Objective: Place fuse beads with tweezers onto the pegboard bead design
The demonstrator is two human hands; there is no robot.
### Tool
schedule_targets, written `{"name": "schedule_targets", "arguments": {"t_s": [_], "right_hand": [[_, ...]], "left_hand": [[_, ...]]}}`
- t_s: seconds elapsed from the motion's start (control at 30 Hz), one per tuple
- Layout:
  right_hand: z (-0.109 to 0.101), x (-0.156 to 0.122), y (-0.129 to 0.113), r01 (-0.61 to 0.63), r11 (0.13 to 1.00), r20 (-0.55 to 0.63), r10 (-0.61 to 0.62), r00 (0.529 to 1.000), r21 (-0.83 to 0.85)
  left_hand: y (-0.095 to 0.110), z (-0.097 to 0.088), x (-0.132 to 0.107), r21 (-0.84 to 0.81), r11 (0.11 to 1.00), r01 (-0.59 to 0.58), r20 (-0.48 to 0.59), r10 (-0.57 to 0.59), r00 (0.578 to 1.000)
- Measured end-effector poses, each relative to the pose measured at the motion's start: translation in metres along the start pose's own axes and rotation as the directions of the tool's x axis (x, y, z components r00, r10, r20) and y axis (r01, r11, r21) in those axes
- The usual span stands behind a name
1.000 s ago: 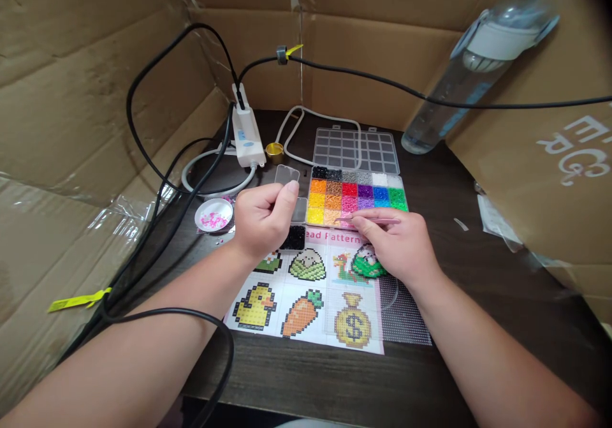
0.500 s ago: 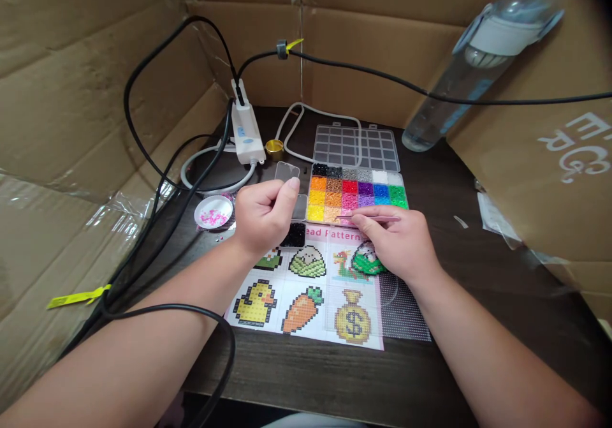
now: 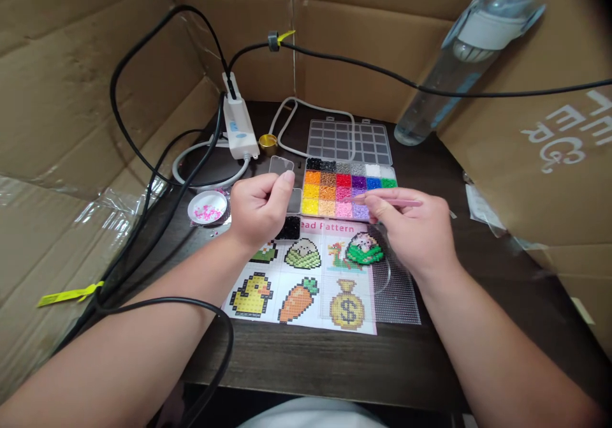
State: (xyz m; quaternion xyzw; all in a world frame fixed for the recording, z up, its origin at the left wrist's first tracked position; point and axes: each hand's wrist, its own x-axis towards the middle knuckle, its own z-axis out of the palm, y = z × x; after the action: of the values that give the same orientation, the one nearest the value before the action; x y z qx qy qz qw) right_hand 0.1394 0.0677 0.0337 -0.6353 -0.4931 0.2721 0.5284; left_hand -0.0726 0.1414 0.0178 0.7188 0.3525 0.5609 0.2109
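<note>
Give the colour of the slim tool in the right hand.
Pink: the slim tool in the right hand shows best in the head view.

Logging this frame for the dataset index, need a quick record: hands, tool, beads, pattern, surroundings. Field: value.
left hand: closed in a fist; any contents hidden
right hand: fingers holding pink tweezers
tweezer tip: over pink compartments; contact unclear
bead box: lid open, beads sorted by colour
white dish: pink beads inside, left of left hand
pattern sheet: flat, duck, carrot and money bag printed
bead piece: mostly green below, overlapping the sheet's right edge
surroundings: power strip, bottle, cardboard walls
</note>
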Motion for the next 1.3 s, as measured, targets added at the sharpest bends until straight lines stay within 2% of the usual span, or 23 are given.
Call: {"name": "schedule_targets", "arguments": {"t_s": [0.13, 0.2, 0.3, 0.4, 0.57, 0.83, 1.3], "right_hand": [[-0.027, -0.004, -0.006, 0.124, 0.991, -0.114, -0.117, 0.987, 0.055], [-0.043, -0.011, -0.002, 0.142, 0.99, -0.119, -0.138, 0.983, 0.02], [-0.064, -0.029, 0.011, 0.066, 0.995, -0.032, -0.069, 0.997, -0.07], [-0.076, -0.047, 0.027, -0.024, 0.994, 0.042, 0.028, 0.999, -0.104], [-0.076, -0.059, 0.043, -0.086, 0.991, 0.15, 0.101, 0.984, -0.101], [-0.074, -0.053, 0.051, -0.107, 0.991, 0.146, 0.118, 0.982, -0.081], [-0.071, -0.054, 0.044, -0.059, 0.978, 0.134, 0.087, 0.987, -0.2]], "left_hand": [[-0.001, 0.0, 0.0, 0.026, 1.0, 0.009, -0.01, -0.009, 1.0], [-0.002, 0.0, 0.0, 0.028, 1.0, 0.015, -0.018, -0.014, 1.0], [-0.003, 0.0, -0.001, 0.021, 1.0, 0.015, -0.02, -0.014, 1.0], [-0.004, 0.001, -0.001, 0.025, 0.999, 0.02, -0.012, -0.02, 1.0], [-0.004, 0.003, 0.0, 0.013, 1.0, 0.018, -0.003, -0.018, 1.0], [-0.004, 0.003, -0.002, 0.014, 0.999, 0.038, 0.0, -0.038, 0.999], [-0.003, 0.004, -0.004, 0.02, 0.999, 0.042, 0.01, -0.042, 0.999]]}}
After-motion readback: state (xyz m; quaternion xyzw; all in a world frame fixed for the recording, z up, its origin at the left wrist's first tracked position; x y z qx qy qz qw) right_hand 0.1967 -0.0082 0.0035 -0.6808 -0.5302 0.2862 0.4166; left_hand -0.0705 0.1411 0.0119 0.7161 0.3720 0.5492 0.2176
